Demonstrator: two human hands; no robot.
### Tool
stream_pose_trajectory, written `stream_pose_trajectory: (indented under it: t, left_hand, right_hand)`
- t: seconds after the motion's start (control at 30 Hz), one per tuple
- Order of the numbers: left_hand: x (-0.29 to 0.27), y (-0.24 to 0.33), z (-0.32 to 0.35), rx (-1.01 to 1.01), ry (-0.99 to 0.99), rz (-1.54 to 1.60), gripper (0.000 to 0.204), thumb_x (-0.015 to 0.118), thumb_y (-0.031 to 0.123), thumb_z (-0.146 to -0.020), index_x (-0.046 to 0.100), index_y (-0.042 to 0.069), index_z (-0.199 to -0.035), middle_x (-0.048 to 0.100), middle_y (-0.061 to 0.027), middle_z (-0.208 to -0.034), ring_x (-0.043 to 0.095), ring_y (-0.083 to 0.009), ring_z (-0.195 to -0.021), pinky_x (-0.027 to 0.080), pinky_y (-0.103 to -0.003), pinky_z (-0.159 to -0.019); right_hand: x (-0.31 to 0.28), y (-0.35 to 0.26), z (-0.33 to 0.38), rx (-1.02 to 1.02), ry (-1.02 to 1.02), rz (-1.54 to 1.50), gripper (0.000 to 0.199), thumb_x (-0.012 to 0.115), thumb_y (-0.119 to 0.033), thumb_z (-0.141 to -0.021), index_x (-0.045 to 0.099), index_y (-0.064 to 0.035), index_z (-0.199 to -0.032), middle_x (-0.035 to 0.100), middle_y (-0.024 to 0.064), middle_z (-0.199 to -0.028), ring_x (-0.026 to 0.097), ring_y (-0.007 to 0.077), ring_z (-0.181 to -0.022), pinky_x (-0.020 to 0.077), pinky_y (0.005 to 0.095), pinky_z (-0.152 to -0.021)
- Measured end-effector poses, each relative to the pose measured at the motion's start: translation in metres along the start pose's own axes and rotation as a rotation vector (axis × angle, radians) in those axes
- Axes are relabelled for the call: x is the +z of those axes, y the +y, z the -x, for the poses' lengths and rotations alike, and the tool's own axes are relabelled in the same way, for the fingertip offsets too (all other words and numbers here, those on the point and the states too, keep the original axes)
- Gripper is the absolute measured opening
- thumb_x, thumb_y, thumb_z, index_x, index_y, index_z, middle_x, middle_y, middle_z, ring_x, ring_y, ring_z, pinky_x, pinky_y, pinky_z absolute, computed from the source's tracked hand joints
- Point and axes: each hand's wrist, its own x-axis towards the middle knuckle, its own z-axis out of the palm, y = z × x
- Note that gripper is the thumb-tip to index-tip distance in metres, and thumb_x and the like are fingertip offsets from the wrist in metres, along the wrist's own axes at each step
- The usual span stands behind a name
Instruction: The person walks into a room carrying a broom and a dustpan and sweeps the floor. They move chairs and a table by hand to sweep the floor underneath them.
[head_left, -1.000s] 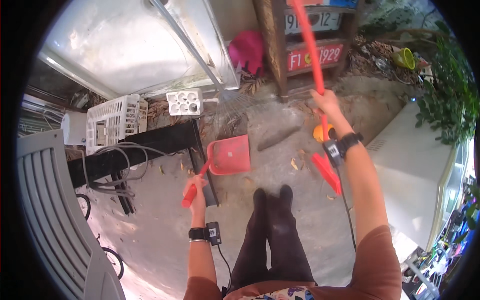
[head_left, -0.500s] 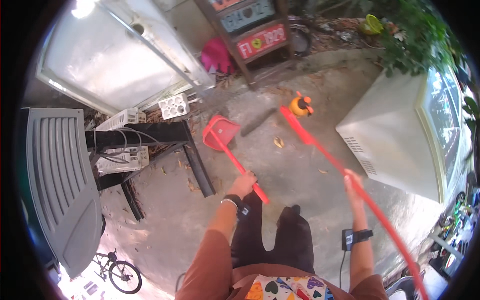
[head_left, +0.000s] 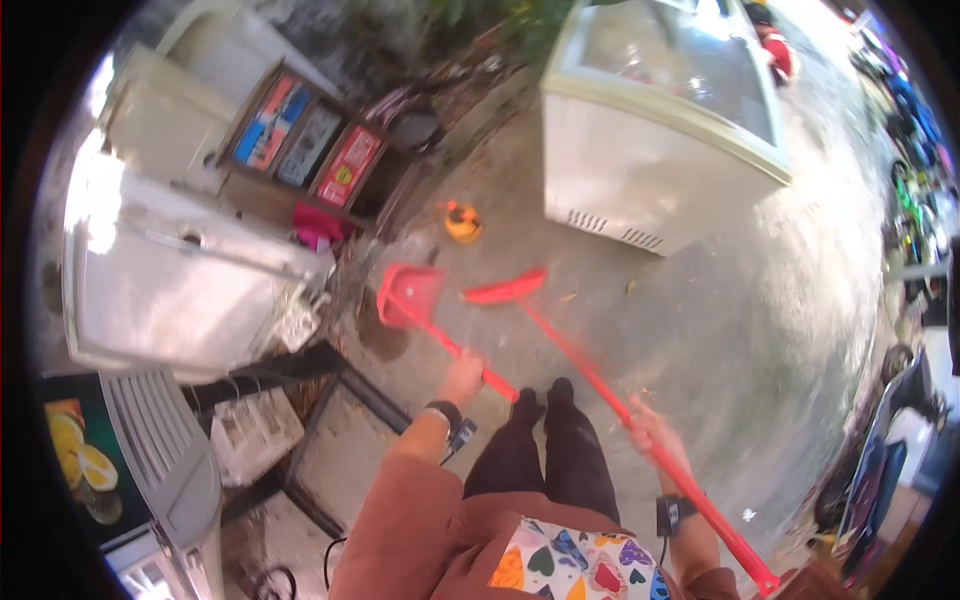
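My left hand [head_left: 462, 380] is closed around the handle of a red long-handled dustpan [head_left: 420, 293], whose pan rests on the concrete ahead of my feet. In my right hand [head_left: 655, 432] is the long red handle of a broom [head_left: 507, 288]. The broom's head lies on the ground just right of the dustpan, apart from it. Its handle slants back past my right forearm. A yellow-orange spray bottle [head_left: 463, 223] stands on the ground beyond both tools.
A white chest freezer [head_left: 640, 170] stands ahead to the right. At the left are a dark metal frame [head_left: 370, 395], a white basket [head_left: 255, 435] and a large white panel [head_left: 170, 290]. A wooden rack with coloured plates [head_left: 300, 145] stands at the far left. Dry leaves [head_left: 570, 296] lie on the concrete.
My view and body have turned to the right. The broom head has come closer to the dustpan and now lies crosswise; both hands keep their holds.
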Motion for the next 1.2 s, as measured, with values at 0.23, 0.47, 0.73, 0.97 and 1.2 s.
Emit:
stream_pose_trajectory:
  t: [0.23, 0.47, 0.73, 0.97, 1.2]
  left_hand:
    - [0.028, 0.055, -0.015, 0.134, 0.161, 0.146, 0.016, 0.062, 0.01, -0.076, 0.057, 0.0, -0.065, 0.056, -0.0204, -0.069, 0.052, -0.0415, -0.077, 0.042, -0.046, -0.076]
    - [0.084, 0.232, -0.094, 0.392, 0.224, 0.589, 0.011, 0.061, 0.009, -0.078, 0.064, 0.002, -0.086, 0.058, -0.0138, -0.076, 0.055, -0.0285, -0.074, 0.042, -0.037, -0.068]
    - [0.153, 0.598, -0.22, 0.766, 0.061, 0.618, 0.027, 0.061, 0.017, -0.084, 0.048, 0.001, -0.067, 0.052, -0.0128, -0.064, 0.051, -0.0257, -0.057, 0.04, -0.037, -0.054]
    - [0.186, 0.716, -0.335, 0.581, 0.048, 0.801, 0.029, 0.058, 0.018, -0.086, 0.049, 0.0, -0.065, 0.044, -0.0077, -0.055, 0.038, -0.0114, -0.054, 0.037, -0.031, -0.051]
    - [0.199, 0.748, -0.453, 0.404, 0.061, 0.826, 0.029, 0.055, 0.018, -0.089, 0.054, 0.0, -0.066, 0.053, -0.0006, -0.062, 0.044, -0.008, -0.061, 0.039, -0.027, -0.056]
  right_hand:
    - [-0.092, 0.058, 0.176, -0.232, 0.193, 0.031, 0.055, 0.051, -0.007, -0.087, 0.028, -0.0025, -0.136, 0.056, 0.0095, -0.087, 0.042, 0.0036, -0.05, 0.0343, 0.0134, -0.037]
    - [-0.229, 0.093, 0.217, -0.51, -0.242, -1.201, 0.033, 0.043, -0.014, -0.094, 0.038, -0.0001, -0.124, 0.042, 0.0012, -0.072, 0.041, 0.0032, -0.049, 0.036, 0.0144, -0.035]
    - [-0.29, -0.086, 0.306, -0.659, 0.195, -0.427, 0.042, 0.047, -0.01, -0.092, 0.036, -0.0132, -0.133, 0.037, -0.0045, -0.064, 0.033, 0.0005, -0.043, 0.0293, 0.0122, -0.033]
    - [-0.344, -0.239, 0.33, -0.64, 0.373, -0.169, 0.054, 0.05, -0.009, -0.089, 0.031, -0.0129, -0.138, 0.038, -0.0036, -0.062, 0.034, 0.0018, -0.044, 0.0293, 0.0154, -0.034]
    - [-0.444, -0.413, 0.339, -0.762, 0.603, -0.003, 0.06, 0.053, -0.007, -0.086, 0.027, -0.0101, -0.141, 0.047, 0.0, -0.064, 0.041, 0.0059, -0.045, 0.0341, 0.0194, -0.036]
